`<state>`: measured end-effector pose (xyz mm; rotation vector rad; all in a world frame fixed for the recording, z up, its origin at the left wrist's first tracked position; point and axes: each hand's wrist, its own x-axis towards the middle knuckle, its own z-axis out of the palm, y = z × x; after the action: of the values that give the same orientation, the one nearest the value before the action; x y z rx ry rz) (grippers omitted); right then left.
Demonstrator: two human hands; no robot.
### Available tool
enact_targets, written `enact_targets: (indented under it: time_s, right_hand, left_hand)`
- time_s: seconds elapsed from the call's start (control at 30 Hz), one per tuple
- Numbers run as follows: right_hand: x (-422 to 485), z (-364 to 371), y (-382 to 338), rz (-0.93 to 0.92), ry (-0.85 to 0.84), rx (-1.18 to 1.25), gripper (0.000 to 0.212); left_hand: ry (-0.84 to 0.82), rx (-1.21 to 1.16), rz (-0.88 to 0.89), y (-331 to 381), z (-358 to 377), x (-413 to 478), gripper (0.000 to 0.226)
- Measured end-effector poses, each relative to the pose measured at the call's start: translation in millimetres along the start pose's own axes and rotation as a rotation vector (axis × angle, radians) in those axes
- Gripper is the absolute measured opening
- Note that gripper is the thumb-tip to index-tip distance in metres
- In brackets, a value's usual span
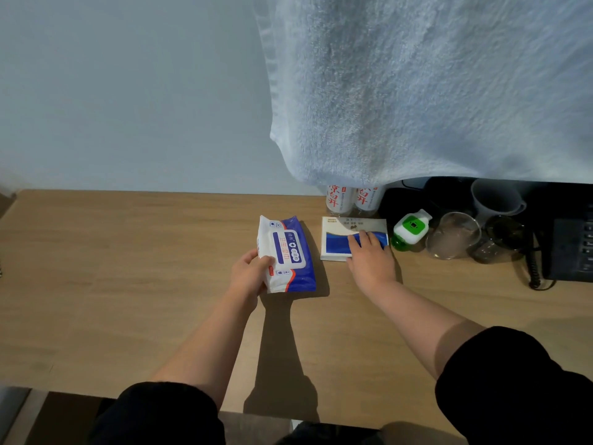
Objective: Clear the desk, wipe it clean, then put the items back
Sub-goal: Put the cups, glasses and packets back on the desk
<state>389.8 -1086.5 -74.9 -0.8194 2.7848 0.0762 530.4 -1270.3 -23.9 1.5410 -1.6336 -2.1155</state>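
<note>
My left hand (248, 273) grips the left side of a blue and white wet-wipe pack (287, 253), which is tilted up a little off the wooden desk (128, 268). My right hand (369, 256) lies with straight fingers on a flat white and blue tissue packet (340, 240) resting on the desk. A pale blue towel (417, 85) hangs in front of the camera at the upper right and hides the wall behind it.
Two water bottles (351, 199) stand behind the packet. To the right are a white and green device (412, 229), two clear glasses (454, 236), a grey mug (495, 195) on a black tray, and a black phone (571, 245) with a coiled cord.
</note>
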Motion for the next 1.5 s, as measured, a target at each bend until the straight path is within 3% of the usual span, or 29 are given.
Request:
enact_targets:
  time_s: [0.83,0.97,1.03,1.1,1.2,1.3,1.4,1.5]
  right_hand:
    - [1.6,-6.8,-7.9,0.091,-0.005,-0.061,0.07]
    - [-2.5,-16.8,-6.6,0.038,-0.013,0.008,0.067]
    - [-8.0,-28.4,-3.9,-0.023,0.061,0.173,0.058]
    - [-15.3,-46.2,-4.9,0.005,0.11,0.527,0.052]
    - [-19.4,-73.9,-6.4,0.172,-0.06,1.154,0.044]
    - [-30.5,-84.9,2.8,0.224,-0.251,1.326,0.027]
    - [-47.9,-78.7,22.6,0.381,-0.26,1.524,0.028]
    - [-70.3,-66.4,43.2,0.472,-0.311,1.693,0.015]
  left_hand:
    - [-0.124,0.146,0.03,3.5,-6.9,3.7,0.035]
    - [-0.152,0.216,0.065,9.1,-8.7,0.6,0.035]
    - [-0.209,0.261,0.08,13.8,-10.1,-1.2,0.04]
    - [-0.292,0.333,0.091,22.2,-9.4,-6.1,0.039]
    - [-0.424,0.445,0.091,34.3,-1.7,-11.6,0.038]
    - [-0.507,0.468,0.076,42.2,11.1,-18.7,0.033]
    - [-0.532,0.496,0.063,41.6,24.5,-24.2,0.025]
    - [-0.516,0.394,0.005,30.6,43.3,-24.6,0.027]
